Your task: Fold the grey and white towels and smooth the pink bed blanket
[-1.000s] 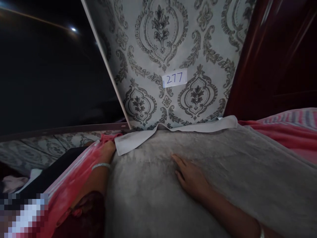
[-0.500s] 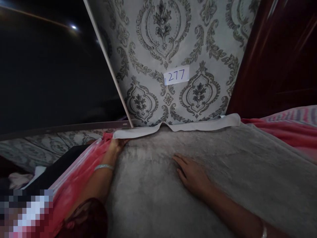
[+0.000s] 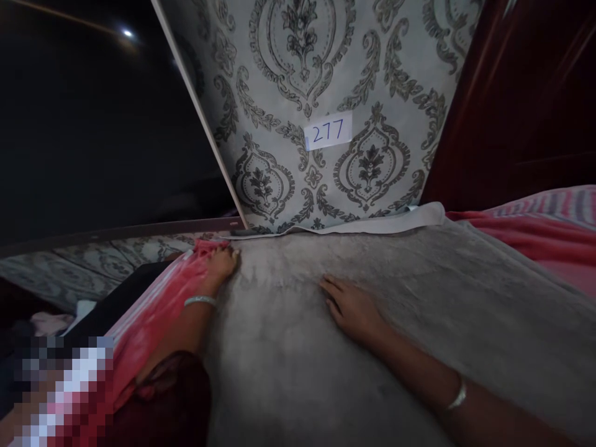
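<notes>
A grey plush blanket (image 3: pixel 382 323) covers the bed in front of me. My left hand (image 3: pixel 222 264) rests at the blanket's far left corner, where it meets the pink sheet (image 3: pixel 153 310); its fingers curl over the edge and press the corner down. My right hand (image 3: pixel 350 307) lies flat on the middle of the blanket, fingers stretched out and holding nothing. A white hem strip (image 3: pixel 391 222) runs along the blanket's far edge against the wall.
Patterned wallpaper (image 3: pixel 326 74) with a label reading 277 (image 3: pixel 328 131) rises right behind the bed. A dark red wooden panel (image 3: pixel 521 99) stands at right. At left are a dark gap and a low patterned ledge (image 3: pixel 93 261). Pink striped bedding (image 3: pixel 549 230) shows at right.
The folded-back white corner at the left has been pushed flat toward the wall. My left hand moved forward along the blanket edge; my right hand stayed flat and shifted only slightly.
</notes>
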{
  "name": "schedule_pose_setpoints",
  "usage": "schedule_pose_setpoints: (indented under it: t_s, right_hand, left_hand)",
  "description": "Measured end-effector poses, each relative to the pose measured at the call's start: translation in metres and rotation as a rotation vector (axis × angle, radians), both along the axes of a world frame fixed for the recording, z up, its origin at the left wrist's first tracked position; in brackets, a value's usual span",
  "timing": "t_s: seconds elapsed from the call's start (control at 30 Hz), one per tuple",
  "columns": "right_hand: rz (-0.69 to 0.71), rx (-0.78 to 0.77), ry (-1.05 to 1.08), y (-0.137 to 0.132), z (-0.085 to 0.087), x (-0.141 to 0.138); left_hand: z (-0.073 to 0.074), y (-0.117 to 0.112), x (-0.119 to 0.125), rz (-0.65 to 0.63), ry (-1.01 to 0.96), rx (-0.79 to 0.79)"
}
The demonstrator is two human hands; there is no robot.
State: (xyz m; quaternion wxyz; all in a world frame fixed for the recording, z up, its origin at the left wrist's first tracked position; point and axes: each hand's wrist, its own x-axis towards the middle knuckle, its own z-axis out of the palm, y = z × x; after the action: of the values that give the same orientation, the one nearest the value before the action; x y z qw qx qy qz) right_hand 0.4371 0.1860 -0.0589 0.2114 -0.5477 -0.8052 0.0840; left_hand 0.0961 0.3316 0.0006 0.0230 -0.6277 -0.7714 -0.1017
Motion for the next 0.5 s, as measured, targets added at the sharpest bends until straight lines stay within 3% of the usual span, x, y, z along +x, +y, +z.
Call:
schedule_pose_setpoints:
  t_s: [0.07, 0.17, 0.3, 0.43, 0.5]
  right_hand:
    - [-0.004, 0.015, -0.006, 0.0, 0.0, 0.0]
    - [0.003, 0.011, -0.007, -0.002, 0.001, 0.002]
    - [0.013, 0.011, -0.005, -0.002, 0.004, 0.004]
    - [0.046, 0.011, -0.068, -0.004, 0.006, 0.005]
    - [0.107, 0.008, -0.11, -0.014, 0.004, 0.012]
  left_hand:
    - [-0.005, -0.027, 0.004, -0.162, 0.088, 0.022]
    - [-0.024, -0.075, 0.008, -0.383, 0.164, -0.102]
    - [-0.039, -0.113, 0.019, -0.313, 0.121, -0.192]
    - [-0.025, -0.131, 0.03, -0.263, 0.149, -0.217]
    - [-0.018, -0.151, 0.026, -0.245, 0.147, -0.239]
